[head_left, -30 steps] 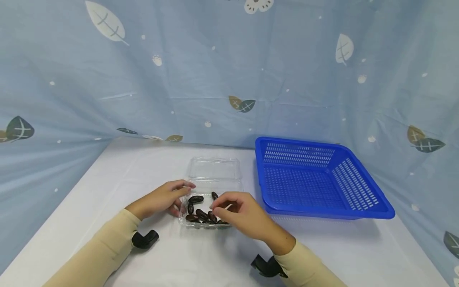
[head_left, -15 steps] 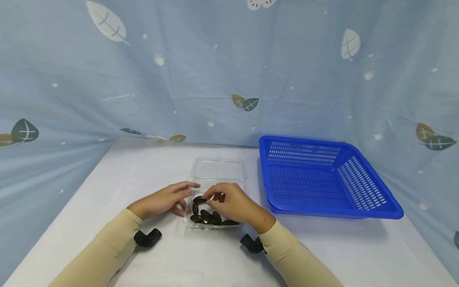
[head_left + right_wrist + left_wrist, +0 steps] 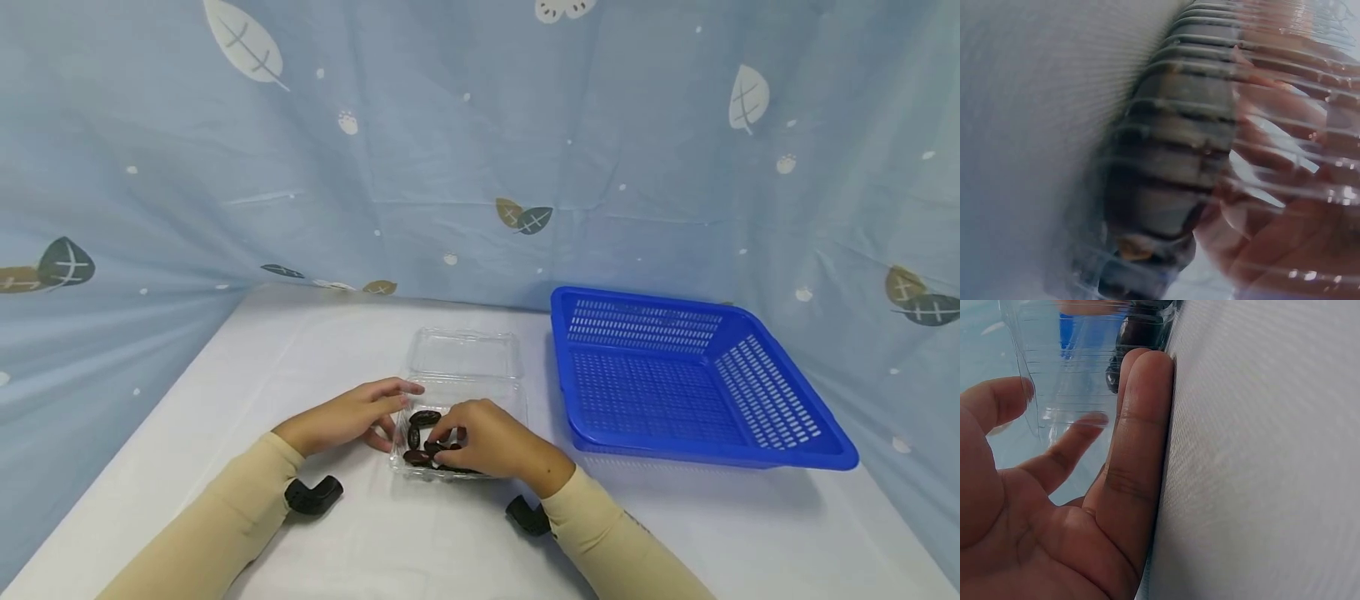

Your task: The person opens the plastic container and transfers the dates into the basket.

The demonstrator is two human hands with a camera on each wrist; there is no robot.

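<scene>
Several dark dates point(image 3: 425, 418) lie in a clear plastic clamshell box point(image 3: 465, 390) whose lid is folded back. My left hand point(image 3: 352, 414) rests at the box's left side, fingers mostly straight. In the left wrist view, its lower fingers point(image 3: 1138, 425) lie along the table against the box wall, and the thumb touches the rim. Inside the box, my right hand point(image 3: 487, 442) has its index fingertip and thumb bent about a date point(image 3: 432, 448) near the front. Its palm hides the box's right part. The right wrist view shows dates point(image 3: 1160, 181) blurred through the ribbed wall.
A blue perforated basket point(image 3: 652, 446) stands to the right of the box. White cloth point(image 3: 337, 550) covers the table. A pale blue patterned curtain point(image 3: 420, 167) hangs behind it. Each wrist carries a black camera mount point(image 3: 313, 497).
My right hand has moved from the box's right side to the back date, then down to the dates at the front. The left hand stays at the box's side.
</scene>
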